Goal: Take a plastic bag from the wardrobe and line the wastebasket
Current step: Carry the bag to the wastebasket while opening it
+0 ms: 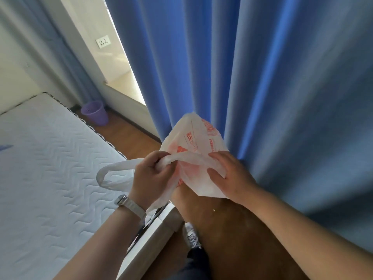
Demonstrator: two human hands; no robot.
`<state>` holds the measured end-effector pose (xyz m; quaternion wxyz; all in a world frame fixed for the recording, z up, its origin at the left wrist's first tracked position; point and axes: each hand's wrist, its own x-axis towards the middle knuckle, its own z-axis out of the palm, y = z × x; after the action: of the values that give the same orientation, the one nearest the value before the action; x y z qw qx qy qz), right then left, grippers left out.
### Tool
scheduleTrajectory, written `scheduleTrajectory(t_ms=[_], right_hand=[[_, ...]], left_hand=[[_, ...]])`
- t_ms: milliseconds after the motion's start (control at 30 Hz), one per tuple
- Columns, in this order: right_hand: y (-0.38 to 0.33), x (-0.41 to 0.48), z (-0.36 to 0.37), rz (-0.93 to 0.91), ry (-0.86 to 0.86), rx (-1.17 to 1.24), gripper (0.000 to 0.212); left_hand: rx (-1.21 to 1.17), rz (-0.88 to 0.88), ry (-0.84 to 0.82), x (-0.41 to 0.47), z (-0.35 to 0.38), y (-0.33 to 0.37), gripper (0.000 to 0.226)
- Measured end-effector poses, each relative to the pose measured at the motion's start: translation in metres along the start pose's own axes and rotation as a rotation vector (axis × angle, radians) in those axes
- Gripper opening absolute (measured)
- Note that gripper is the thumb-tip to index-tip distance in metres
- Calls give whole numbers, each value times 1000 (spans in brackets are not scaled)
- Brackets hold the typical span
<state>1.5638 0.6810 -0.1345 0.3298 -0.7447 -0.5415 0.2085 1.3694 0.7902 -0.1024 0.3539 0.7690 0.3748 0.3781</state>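
The left hand (150,170) is curled tight round one twisted handle of the plastic bag (193,138), with the fingers wrapped over the strap and the thumb hidden behind it. It hangs in the air just off the right edge of the mattress (50,158). A watch (129,203) with a pale band sits on that wrist, above the mattress's near right corner.

The right hand (228,172) is further right of the mattress and pinches the bag's open edge, thumb on the near face and fingers on the far one. The bag is white with red printing and is held up between the two hands, partly spread and crumpled. Its other handle (113,168) loops loose to the left, hanging over the mattress's edge.

The wastebasket (94,113) is purple with a perforated wall. It stands upright on the wooden floor (232,229) just past the far corner of the mattress, well apart from the bag; whether anything lines it cannot be told from here.

A blue curtain (242,67) hangs to the right of the mattress, behind the bag. A wall socket (103,43) shows high beyond the mattress's far end. A shoe (191,235) stands on the floor beside the mattress's near corner.
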Motion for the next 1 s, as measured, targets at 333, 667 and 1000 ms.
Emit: scheduleTrajectory(t_ms=[333, 667, 1000], right_hand=[[-42, 173, 34, -85, -133, -121, 43], [-89, 291, 86, -316, -229, -163, 43], [-95, 407, 131, -511, -343, -89, 46]], left_hand=[[-52, -39, 152, 138, -44, -88, 8], [-66, -135, 328, 203, -104, -143, 7], [14, -289, 481, 261, -124, -180, 11]])
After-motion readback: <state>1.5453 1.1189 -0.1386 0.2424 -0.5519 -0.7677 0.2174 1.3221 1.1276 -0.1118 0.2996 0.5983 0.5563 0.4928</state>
